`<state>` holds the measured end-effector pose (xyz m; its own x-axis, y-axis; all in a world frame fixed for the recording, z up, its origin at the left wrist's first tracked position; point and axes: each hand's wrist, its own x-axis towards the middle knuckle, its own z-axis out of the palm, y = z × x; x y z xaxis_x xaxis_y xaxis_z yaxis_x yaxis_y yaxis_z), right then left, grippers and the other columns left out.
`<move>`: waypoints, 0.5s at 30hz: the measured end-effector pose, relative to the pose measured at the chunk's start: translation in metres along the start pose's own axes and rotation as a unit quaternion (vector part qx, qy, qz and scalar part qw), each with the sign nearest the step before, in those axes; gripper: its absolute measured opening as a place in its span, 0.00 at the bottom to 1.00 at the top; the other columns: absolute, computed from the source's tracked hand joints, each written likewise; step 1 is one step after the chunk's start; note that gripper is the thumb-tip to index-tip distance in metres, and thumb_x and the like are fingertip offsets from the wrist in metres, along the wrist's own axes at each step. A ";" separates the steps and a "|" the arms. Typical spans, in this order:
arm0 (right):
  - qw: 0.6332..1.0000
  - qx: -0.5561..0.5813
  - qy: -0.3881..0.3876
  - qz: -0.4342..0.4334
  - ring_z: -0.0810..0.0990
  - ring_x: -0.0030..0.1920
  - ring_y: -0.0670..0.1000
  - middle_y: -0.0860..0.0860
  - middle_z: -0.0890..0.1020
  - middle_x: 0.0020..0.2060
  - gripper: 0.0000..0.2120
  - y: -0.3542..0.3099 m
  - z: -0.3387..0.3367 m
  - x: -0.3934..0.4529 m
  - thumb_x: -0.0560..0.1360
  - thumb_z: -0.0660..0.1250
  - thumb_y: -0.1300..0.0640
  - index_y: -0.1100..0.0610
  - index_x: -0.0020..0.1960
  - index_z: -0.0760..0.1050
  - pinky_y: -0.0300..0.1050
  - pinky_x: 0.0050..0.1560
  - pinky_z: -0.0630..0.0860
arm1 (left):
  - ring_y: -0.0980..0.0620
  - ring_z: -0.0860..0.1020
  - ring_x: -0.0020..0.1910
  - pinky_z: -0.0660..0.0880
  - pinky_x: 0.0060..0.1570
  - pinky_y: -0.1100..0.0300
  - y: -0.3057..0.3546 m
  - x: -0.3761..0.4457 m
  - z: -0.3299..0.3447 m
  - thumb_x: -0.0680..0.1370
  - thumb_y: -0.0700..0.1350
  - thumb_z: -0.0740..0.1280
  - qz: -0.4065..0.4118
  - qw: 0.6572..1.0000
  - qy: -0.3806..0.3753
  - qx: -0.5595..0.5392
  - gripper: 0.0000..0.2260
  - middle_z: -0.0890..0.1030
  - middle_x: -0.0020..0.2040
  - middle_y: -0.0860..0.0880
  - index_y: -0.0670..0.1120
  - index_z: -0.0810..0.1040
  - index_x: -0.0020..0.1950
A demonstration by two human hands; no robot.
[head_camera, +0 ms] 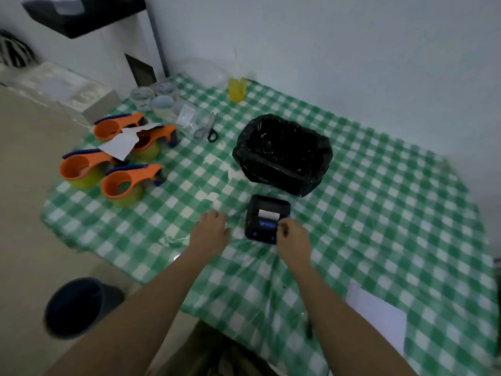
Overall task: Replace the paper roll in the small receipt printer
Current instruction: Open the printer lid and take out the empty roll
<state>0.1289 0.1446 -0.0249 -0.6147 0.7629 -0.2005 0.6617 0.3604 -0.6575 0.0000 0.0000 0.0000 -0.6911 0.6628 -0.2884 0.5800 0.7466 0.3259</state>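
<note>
A small black receipt printer (264,213) lies on the green checked tablecloth near the table's front. White paper (268,214) shows in its top slot, and blue markings sit on its front panel. My right hand (292,241) is at the printer's right front corner, fingers pinched against its edge. My left hand (211,229) rests palm down on the cloth just left of the printer, holding nothing, its fingers loosely curled.
A bin with a black liner (283,153) stands behind the printer. Several orange tape dispensers (119,158) sit at the left, with scissors (210,130), clear cups (151,99) and a yellow cup (237,89) further back. White paper (376,316) lies at the right front; a dark bucket (78,305) is on the floor.
</note>
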 end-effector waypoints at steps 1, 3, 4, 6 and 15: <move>0.998 0.043 0.020 0.041 0.78 0.45 0.57 0.58 0.81 0.47 0.07 0.001 -0.002 0.009 0.77 0.61 0.60 0.60 0.52 0.75 0.46 0.42 0.72 | 0.41 0.71 0.61 0.72 0.55 0.49 0.002 0.005 0.000 0.78 0.46 0.60 0.011 1.000 -0.006 0.003 0.16 0.73 0.61 0.40 0.42 0.70 0.65; 0.986 0.101 0.037 0.129 0.76 0.43 0.55 0.58 0.80 0.46 0.09 -0.002 -0.011 0.026 0.77 0.61 0.59 0.63 0.54 0.75 0.44 0.42 0.69 | 0.41 0.71 0.60 0.72 0.54 0.49 0.006 0.015 0.002 0.78 0.45 0.60 0.032 0.999 -0.012 0.005 0.16 0.74 0.61 0.41 0.42 0.69 0.65; 0.979 0.114 0.034 0.165 0.75 0.43 0.54 0.57 0.79 0.45 0.10 -0.002 -0.015 0.034 0.77 0.62 0.59 0.64 0.54 0.75 0.44 0.43 0.68 | 0.41 0.71 0.60 0.72 0.53 0.49 0.010 0.019 0.002 0.78 0.45 0.59 0.038 0.999 -0.023 0.007 0.16 0.74 0.61 0.41 0.42 0.69 0.65; 0.973 0.119 0.006 0.196 0.75 0.43 0.55 0.58 0.79 0.44 0.11 0.002 -0.018 0.049 0.77 0.63 0.59 0.65 0.53 0.76 0.45 0.43 0.69 | 0.41 0.72 0.59 0.72 0.53 0.49 0.016 0.029 0.004 0.78 0.45 0.59 0.035 0.998 -0.044 -0.001 0.16 0.74 0.60 0.40 0.41 0.70 0.64; 0.950 0.128 -0.129 0.256 0.76 0.25 0.50 0.55 0.77 0.23 0.09 0.006 -0.037 0.081 0.69 0.71 0.64 0.61 0.30 0.76 0.44 0.33 0.79 | 0.44 0.77 0.55 0.77 0.54 0.46 0.023 0.053 0.026 0.70 0.47 0.68 0.020 0.971 -0.153 -0.184 0.18 0.78 0.56 0.42 0.46 0.73 0.59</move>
<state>0.0994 0.2283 -0.0184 -0.3473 0.6348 -0.6902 0.7961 -0.1894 -0.5748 -0.0120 0.0538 -0.0308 -0.4784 0.7193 -0.5038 0.3724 0.6857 0.6254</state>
